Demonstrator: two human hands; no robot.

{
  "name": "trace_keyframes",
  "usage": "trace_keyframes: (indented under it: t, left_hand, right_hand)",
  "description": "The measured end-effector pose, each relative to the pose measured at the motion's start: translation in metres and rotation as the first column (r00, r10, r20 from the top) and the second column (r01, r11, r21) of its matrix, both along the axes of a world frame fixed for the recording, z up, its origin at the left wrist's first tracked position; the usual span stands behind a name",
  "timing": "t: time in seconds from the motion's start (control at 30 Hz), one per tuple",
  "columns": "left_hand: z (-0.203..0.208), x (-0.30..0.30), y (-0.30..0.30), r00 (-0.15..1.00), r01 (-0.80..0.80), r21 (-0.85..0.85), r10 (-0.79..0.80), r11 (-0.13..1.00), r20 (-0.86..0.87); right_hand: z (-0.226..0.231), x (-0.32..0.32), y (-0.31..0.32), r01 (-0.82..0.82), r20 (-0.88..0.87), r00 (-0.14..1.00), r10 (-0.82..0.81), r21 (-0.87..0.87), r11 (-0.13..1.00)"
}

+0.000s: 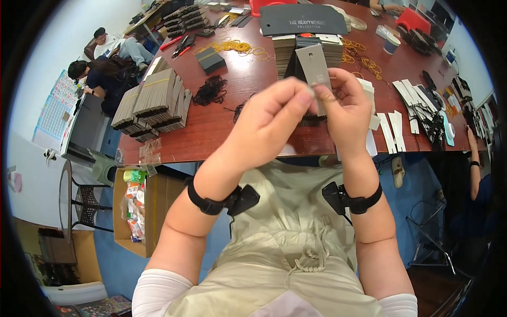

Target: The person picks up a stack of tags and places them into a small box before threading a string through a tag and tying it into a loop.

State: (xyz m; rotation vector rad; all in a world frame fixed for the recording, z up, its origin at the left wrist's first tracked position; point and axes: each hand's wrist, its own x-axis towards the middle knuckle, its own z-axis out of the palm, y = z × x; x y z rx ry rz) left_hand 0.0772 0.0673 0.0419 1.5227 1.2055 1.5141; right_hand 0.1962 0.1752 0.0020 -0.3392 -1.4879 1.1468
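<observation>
Upright between the thumb and fingers of my right hand (348,111) is a grey hang tag (312,59) with a small hole near its top. My left hand (277,116) is closed in a pinch beside the tag's lower left edge. Whatever its fingertips hold is too small or blurred to make out. Behind the tag stand tall stacks of tags (332,53), with a large dark printed card (303,21) lying across their top. Dark strings (210,90) lie in a tangled heap to the left of my hands.
Banded grey tags (158,98) are piled at the table's left. Yellow rubber bands (235,47), a dark card stack (211,61) and a paper cup (391,44) lie farther back. White strips (391,132) lie at right. A cardboard box (153,211) stands below left. Other people sit nearby.
</observation>
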Motion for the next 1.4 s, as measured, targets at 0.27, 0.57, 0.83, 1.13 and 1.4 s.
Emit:
trace_keyframes:
  t: [0.27, 0.57, 0.83, 1.13, 1.4]
  left_hand:
    - [-0.004, -0.012, 0.033, 0.902, -0.345, 0.192, 0.381, 0.919, -0.204]
    - [-0.042, -0.02, 0.029, 0.921, -0.355, 0.127, 0.37, 0.926, -0.122]
    - [-0.047, -0.017, 0.018, 0.957, -0.286, 0.12, 0.29, 0.951, -0.025]
    - [-0.043, -0.014, 0.005, 0.965, -0.262, 0.122, 0.26, 0.957, 0.033]
    - [-0.031, -0.013, -0.002, 0.987, -0.158, 0.0, 0.158, 0.987, 0.012]
  right_hand:
    - [-0.002, -0.009, -0.002, 0.034, 0.031, 0.999, -0.033, -0.031, 0.999]
    - [-0.001, -0.023, -0.006, 0.502, 0.108, 0.786, -0.609, 0.466, 0.729]
    - [-0.013, -0.019, 0.0, 0.667, -0.148, 0.631, -0.762, 0.605, 0.435]
    - [0.008, 0.002, -0.025, 0.285, 0.062, 0.957, -0.283, -0.022, 0.958]
    - [0.032, 0.005, -0.016, -0.024, 0.208, 0.977, 0.045, -0.105, 0.994]
